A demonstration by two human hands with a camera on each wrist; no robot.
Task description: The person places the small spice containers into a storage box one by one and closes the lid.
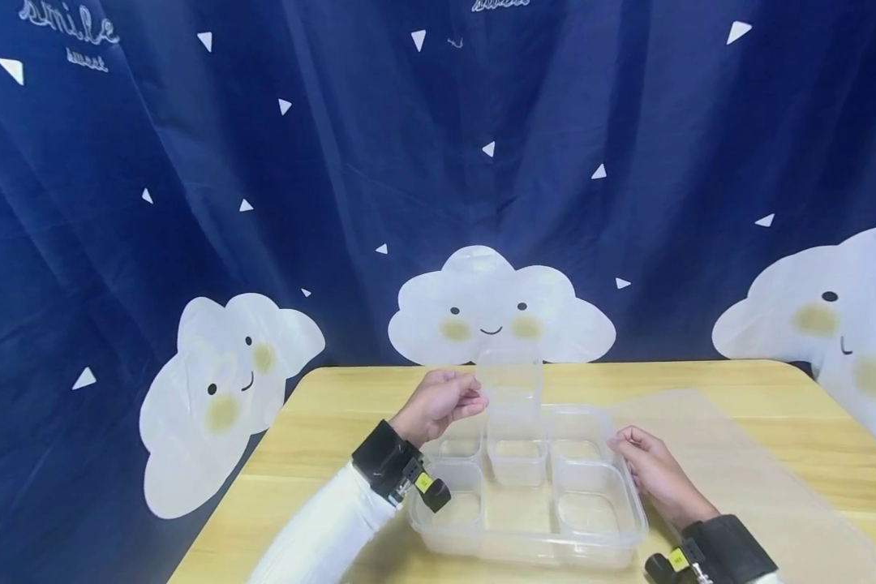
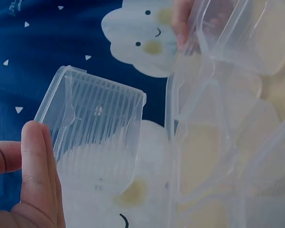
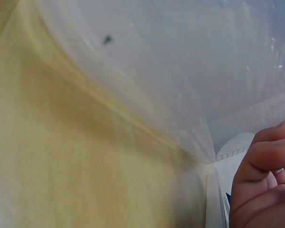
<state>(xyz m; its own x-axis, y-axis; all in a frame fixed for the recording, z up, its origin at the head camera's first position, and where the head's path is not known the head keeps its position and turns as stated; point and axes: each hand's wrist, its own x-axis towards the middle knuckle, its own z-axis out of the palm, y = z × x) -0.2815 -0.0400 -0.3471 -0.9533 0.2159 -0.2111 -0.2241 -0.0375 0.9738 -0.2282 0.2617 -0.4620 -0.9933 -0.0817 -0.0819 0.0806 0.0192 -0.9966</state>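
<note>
My left hand pinches the side of a small clear plastic box, raised above the back of a larger clear bin. In the left wrist view the ribbed face of this small box is seen past the fingers. Several similar small boxes stand inside the bin, one at its front right, another at its front left. At the bin's right edge, my right hand holds the rim with curled fingers. The bin's wall fills much of the right wrist view.
The bin stands on a wood-grain table. A translucent flat sheet lies on the table to the right. Behind the table hangs a dark blue curtain with clouds and triangles.
</note>
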